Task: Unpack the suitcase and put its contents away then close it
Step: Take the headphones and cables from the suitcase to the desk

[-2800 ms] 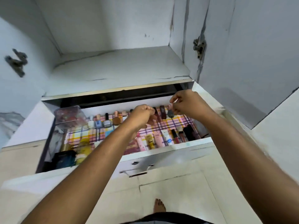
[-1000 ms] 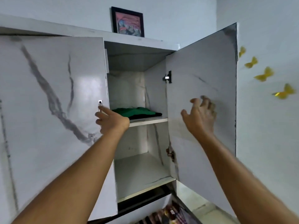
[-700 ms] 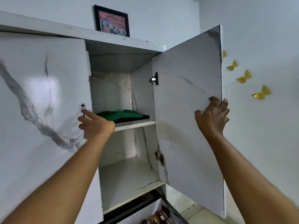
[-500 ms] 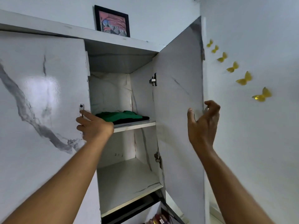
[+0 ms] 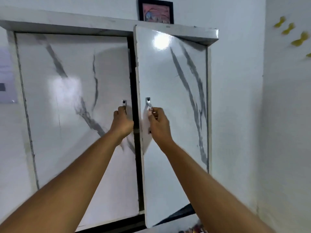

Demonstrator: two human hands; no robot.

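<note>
A tall white cupboard (image 5: 107, 22) with grey marble veining is filling most of the wall in front of the person, and its two doors are taking up nearly the whole of it. The left door (image 5: 67, 115) is sitting flush in the frame, while the right door (image 5: 176, 123) is standing slightly ajar, its inner edge sticking out toward the person with a dark gap showing beside it and below it. Both bare arms are reaching up to the middle. The left hand (image 5: 122, 122) is curling its fingers round the left handle (image 5: 124, 105), and the right hand (image 5: 157, 122) is pinching the right handle (image 5: 148, 102) just beside it. A small framed picture (image 5: 155, 10) is resting on top of the cupboard, and yellow butterfly decorations (image 5: 297, 37) are dotting the wall to the right. The suitcase is not showing anywhere from this angle.
</note>
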